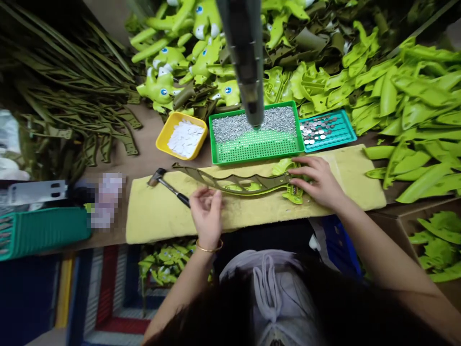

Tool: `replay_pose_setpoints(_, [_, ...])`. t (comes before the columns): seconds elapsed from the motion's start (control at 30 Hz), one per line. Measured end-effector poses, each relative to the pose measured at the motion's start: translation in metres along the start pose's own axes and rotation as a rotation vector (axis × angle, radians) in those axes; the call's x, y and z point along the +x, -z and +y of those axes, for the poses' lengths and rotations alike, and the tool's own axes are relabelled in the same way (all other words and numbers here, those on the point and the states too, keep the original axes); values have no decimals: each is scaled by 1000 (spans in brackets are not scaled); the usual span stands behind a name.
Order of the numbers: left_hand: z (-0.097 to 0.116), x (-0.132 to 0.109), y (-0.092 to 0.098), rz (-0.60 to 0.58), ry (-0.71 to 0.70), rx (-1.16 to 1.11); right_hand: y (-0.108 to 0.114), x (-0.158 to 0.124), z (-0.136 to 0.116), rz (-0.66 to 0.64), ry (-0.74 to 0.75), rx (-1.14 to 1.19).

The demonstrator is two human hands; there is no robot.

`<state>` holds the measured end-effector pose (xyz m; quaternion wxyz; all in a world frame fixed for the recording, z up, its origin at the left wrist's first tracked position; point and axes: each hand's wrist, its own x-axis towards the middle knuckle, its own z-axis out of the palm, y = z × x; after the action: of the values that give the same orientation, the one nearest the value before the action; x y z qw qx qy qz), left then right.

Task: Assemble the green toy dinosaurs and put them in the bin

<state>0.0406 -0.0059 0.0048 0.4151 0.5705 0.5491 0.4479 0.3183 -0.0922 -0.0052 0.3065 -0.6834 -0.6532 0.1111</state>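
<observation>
A curved olive-green plastic blade piece [268, 182] with cut-out openings lies across the yellow cloth pad [154, 226], over bright green plastic. A lime-green handle-like part [295, 193] sits at its right end. My right hand [319, 185] grips that end, its fingertips at the joint between the olive and green pieces. My left hand [207, 214] is by the blade's lower left edge, fingers curled and thumb close to them; whatever they pinch is hidden. A hammer [167, 185] lies on the pad, its dark handle end next to my left hand.
Behind the pad stand a yellow tub [182, 137] of white pieces, a green tray [257, 151] of small metal parts and a teal tray [329, 129] with round discs. A dark vertical machine shaft [248, 62] hangs above. Green parts [425, 96] pile up right, olive strips [72, 72] left.
</observation>
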Motion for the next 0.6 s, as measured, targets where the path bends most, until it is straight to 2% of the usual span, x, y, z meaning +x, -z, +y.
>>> replay_pose_setpoints(0.03, [0, -1, 3, -48, 219, -152, 0, -1, 1, 12, 1, 21])
replay_pose_setpoints(0.07, [0, 0, 3, -108, 379, -283, 0, -1, 2, 21, 2, 35])
replay_pose_setpoints(0.1, [2, 2, 1, -149, 470, -384, 0, -1, 3, 26, 3, 43])
replay_pose_setpoints(0.13, [3, 5, -3, -165, 508, -453, -1, -1, 4, 28, 6, 44])
replay_pose_setpoints(0.23, [5, 13, -11, -145, 510, -545, -3, 0, 5, 16, 18, 26])
replay_pose_setpoints(0.3, [2, 16, -8, -175, 552, -532, -5, 1, 3, 9, 24, -3])
replay_pose_setpoints(0.37, [-2, 16, 5, -198, 586, -427, -3, 2, 0, 5, 42, -38])
replay_pose_setpoints(0.43, [-4, 14, 19, -110, 482, -209, 3, 1, -4, 28, 72, -46])
replay_pose_setpoints(0.5, [-1, 10, 25, 2, 225, 67, 13, -2, -9, 127, 60, -7])
replay_pose_setpoints(0.53, [3, 7, 22, -2, 66, 189, 18, -5, -10, 211, 29, 25])
replay_pose_setpoints(0.57, [9, 2, 14, -72, -98, 283, 23, -9, -12, 305, -14, 59])
replay_pose_setpoints(0.6, [16, -3, 3, -198, -262, 343, 27, -14, -13, 392, -66, 91])
